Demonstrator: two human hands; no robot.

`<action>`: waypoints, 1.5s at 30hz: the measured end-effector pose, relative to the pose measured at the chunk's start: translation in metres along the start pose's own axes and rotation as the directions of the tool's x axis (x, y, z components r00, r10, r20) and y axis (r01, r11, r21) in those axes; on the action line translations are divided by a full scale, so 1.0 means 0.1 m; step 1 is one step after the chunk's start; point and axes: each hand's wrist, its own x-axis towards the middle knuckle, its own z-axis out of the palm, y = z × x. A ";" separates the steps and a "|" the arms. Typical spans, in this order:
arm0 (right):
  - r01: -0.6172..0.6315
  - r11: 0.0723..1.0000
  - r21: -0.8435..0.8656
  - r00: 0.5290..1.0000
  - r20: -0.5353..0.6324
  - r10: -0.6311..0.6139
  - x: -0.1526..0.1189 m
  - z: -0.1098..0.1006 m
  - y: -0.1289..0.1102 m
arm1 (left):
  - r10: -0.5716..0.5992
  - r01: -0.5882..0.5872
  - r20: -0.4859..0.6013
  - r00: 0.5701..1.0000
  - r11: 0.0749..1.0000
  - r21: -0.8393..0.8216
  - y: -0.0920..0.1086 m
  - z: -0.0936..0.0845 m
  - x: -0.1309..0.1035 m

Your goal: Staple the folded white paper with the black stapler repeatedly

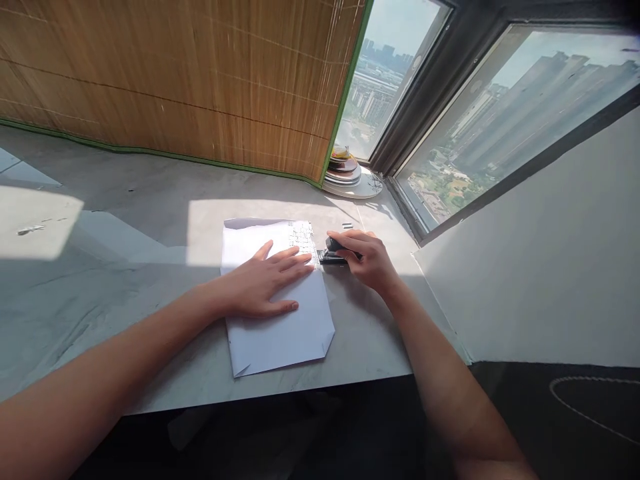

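Note:
White paper sheets (280, 340) lie on the grey marbled ledge, with printed text and lines near their upper right and folded corners at the bottom. My left hand (263, 280) rests flat across the sheets, fingers spread toward the right edge. Beside that edge, my right hand (367, 257) grips a black stapler (333, 253). The stapler's front end meets the right edge of the paper; whether the sheets sit between its jaws I cannot tell. Just above the right hand lie small metallic strips (347, 226), perhaps staples.
A bamboo blind (190, 80) with green edging hangs along the back. Stacked plates (350, 177) stand in the corner by the windows (520, 127). A white wall (540, 280) rises at the right. Small pale scraps (31, 230) lie at the left; the ledge's front edge is near me.

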 end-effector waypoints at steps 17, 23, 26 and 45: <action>-0.270 0.959 -0.079 0.962 -0.060 0.266 0.07 -0.01 0.00 | -0.200 0.065 -0.439 0.876 0.951 -0.303 -0.10 -0.16 0.04; -0.192 0.981 0.028 0.974 -0.118 0.194 0.30 0.18 -0.92 | -0.760 -0.339 -0.524 0.384 0.411 -0.846 -0.53 -0.36 -0.14; -0.219 0.976 -0.006 0.975 0.025 0.219 0.43 0.43 -1.47 | -0.820 -0.502 -0.413 0.395 0.184 -0.845 -0.65 -0.44 -0.26; -0.415 0.909 -0.041 0.896 -0.192 0.400 -0.55 0.03 -0.67 | -0.777 -0.562 -0.359 0.517 0.009 -0.827 -0.71 -0.47 -0.30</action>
